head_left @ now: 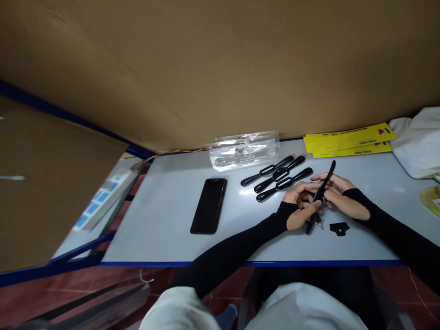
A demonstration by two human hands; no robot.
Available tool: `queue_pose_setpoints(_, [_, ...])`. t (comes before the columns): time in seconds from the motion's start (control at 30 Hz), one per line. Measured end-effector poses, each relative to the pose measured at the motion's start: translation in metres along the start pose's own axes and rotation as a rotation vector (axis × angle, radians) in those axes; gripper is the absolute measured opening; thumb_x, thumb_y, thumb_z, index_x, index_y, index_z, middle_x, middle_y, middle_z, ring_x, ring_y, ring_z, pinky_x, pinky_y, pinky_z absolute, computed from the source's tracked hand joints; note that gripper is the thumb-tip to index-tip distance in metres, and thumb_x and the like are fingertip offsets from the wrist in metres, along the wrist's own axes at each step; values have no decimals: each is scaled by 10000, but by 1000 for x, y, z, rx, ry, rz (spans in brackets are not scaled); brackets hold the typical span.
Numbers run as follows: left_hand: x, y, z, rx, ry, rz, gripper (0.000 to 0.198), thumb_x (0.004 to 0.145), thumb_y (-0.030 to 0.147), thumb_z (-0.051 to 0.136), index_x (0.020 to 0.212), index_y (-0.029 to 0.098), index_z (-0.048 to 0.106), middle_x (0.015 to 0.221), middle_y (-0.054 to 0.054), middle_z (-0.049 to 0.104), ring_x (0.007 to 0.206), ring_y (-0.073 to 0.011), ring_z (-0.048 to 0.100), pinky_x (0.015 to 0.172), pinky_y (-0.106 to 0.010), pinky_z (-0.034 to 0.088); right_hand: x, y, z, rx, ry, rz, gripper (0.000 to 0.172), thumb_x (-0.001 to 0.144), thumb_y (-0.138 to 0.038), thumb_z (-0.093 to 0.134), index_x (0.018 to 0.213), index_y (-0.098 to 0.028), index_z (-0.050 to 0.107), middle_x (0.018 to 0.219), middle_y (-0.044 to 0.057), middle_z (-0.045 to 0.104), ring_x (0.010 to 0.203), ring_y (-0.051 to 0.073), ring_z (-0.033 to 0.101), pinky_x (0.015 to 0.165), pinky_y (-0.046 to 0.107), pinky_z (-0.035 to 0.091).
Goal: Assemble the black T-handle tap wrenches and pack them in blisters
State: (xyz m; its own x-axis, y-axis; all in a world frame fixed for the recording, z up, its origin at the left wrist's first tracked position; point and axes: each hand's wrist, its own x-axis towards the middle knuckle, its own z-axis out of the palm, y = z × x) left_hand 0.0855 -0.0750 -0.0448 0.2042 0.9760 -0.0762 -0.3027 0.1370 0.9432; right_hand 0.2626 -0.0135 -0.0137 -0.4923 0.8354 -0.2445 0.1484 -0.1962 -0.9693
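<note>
Both my hands meet over the right part of the white table (165, 215). My left hand (301, 206) and my right hand (338, 195) are closed together on a long black plastic tool (326, 183) that stands tilted, its tip pointing up and away. A small metal piece (320, 223) hangs or lies at its lower end. A small flat black part (339, 228) lies on the table just right of it. Three matching black tools (278, 177) lie side by side a little to the left of my hands.
A black phone (209, 205) lies face up at mid-table. Clear plastic packaging (244, 150) sits at the back, yellow cards (349, 140) at the back right, white cloth (417, 142) at the far right. A cardboard wall (220, 64) stands behind the table. A boxed item (99, 201) lies at left.
</note>
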Motion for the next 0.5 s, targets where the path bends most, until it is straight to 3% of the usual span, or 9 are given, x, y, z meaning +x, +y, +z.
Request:
queue_pose_setpoints(0.13, [1, 4, 2, -55, -12, -16, 618, 832, 474, 871, 1308, 170, 619, 940, -76, 706, 666, -185, 751, 426, -189, 514, 1, -4, 1, -9, 18, -8, 468, 836, -432, 741, 1224, -198, 624, 859, 24, 683, 516, 106, 539, 431, 244, 439])
queue_pose_setpoints(0.27, [6, 13, -3, -118, 13, 45, 565, 830, 466, 880, 1245, 176, 629, 1149, -108, 705, 699, -184, 780, 583, -284, 640, 0, -13, 4, 62, 23, 34, 522, 797, -506, 793, 1184, -205, 614, 910, 44, 712, 533, 138, 611, 436, 280, 503])
queue_pose_setpoints(0.4, [9, 26, -8, -122, 24, 3, 749, 771, 470, 924, 1366, 192, 562, 1173, -126, 720, 729, -265, 806, 553, -341, 663, 0, -20, 4, 139, 0, 0, 576, 748, -572, 873, 1119, -194, 650, 988, 88, 744, 682, 180, 703, 618, 342, 623])
queue_pose_setpoints(0.5, [9, 37, -11, -70, 66, -36, 842, 750, 579, 906, 1388, 175, 535, 1117, -151, 769, 706, -280, 803, 551, -377, 667, 1, -19, 4, 157, -20, 38, 596, 703, -609, 906, 1032, -173, 667, 953, 87, 741, 606, 163, 683, 571, 337, 611])
